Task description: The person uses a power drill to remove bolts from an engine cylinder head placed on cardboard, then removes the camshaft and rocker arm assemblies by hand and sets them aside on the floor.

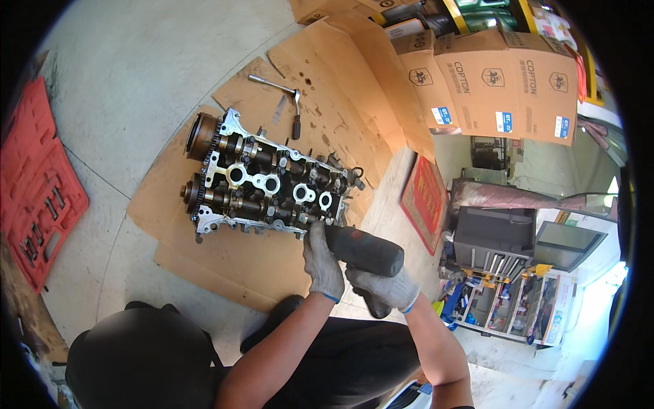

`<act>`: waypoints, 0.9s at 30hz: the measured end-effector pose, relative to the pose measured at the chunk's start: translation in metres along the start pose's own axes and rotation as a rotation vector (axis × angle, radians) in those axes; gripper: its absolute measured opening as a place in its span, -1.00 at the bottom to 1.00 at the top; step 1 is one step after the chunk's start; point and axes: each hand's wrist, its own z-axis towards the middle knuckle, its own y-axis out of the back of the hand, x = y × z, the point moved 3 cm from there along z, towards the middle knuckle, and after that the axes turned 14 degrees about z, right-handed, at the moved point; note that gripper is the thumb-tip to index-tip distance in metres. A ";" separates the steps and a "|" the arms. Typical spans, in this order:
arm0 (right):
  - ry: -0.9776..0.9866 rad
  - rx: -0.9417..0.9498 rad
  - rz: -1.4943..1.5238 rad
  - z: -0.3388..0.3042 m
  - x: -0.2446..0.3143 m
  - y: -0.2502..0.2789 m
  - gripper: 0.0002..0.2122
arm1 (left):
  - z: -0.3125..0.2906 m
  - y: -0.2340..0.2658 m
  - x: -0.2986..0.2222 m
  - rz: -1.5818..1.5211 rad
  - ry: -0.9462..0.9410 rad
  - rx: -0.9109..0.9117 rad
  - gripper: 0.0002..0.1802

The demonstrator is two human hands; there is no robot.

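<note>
My right hand (390, 286), in a grey work glove, is wrapped round the handle of a black cordless impact wrench (371, 252). The tool points left toward the near right end of an engine cylinder head (269, 183). My left hand (321, 262), gloved too, is closed at the tool's front end; its fingertips and the tool's nose are partly hidden. The cylinder head lies on cardboard (191, 266), with two camshafts and round ports along its middle. Sprocket wheels sit at its left end. Beyond it rests a ratchet wrench (297, 112) with a long extension.
An open red tool case (51, 180) with sockets lies far left. Cardboard boxes (487, 85) stand at the back right. A red mat (426, 201), a grey tool cart (496, 232) and a parts rack (518, 303) are right. A dark rounded shape (143, 354), blurred, fills the lower left.
</note>
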 end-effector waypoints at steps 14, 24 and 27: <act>0.306 0.053 0.057 0.004 -0.034 0.015 -0.40 | -0.017 -0.010 0.000 -0.067 0.083 -0.059 -0.40; 0.083 -0.261 -0.001 -0.012 -0.027 0.037 -0.64 | 0.010 -0.041 0.033 0.159 0.190 0.114 -0.44; 0.074 -0.215 0.158 -0.003 -0.030 0.038 -0.41 | 0.009 -0.045 0.024 0.149 0.189 0.105 -0.46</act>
